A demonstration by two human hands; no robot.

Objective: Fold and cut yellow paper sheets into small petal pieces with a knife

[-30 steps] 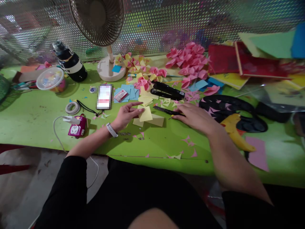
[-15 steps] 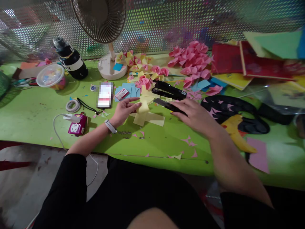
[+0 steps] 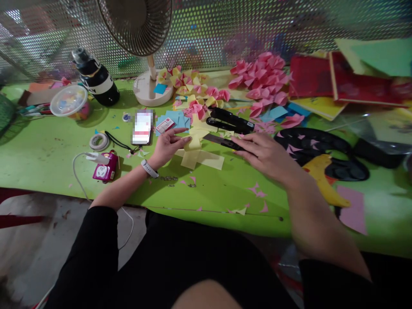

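Note:
My left hand [image 3: 167, 148] pinches a piece of yellow paper [image 3: 194, 143] between thumb and fingers, over the green table. In my right hand [image 3: 262, 152] is a black box cutter [image 3: 227, 143]; its grey blade points left and its tip lies close to the paper's right edge. Whether the blade touches the paper I cannot tell. Below the held piece, yellow paper strips [image 3: 209, 159] lie crossed on the table. A black stapler [image 3: 230, 121] rests just behind the cutter.
Pink paper flowers [image 3: 260, 81] are heaped at the back, with yellow ones [image 3: 183, 81] beside a fan [image 3: 149, 92]. A phone [image 3: 142, 126], a tape roll [image 3: 99, 141] and a purple power adapter [image 3: 106, 167] lie left. A yellow banana-shaped object [image 3: 326, 184] lies right.
The cutter's blade has shifted slightly left, nearer to the yellow paper. My left hand keeps its pinch on the paper; the view has moved a little.

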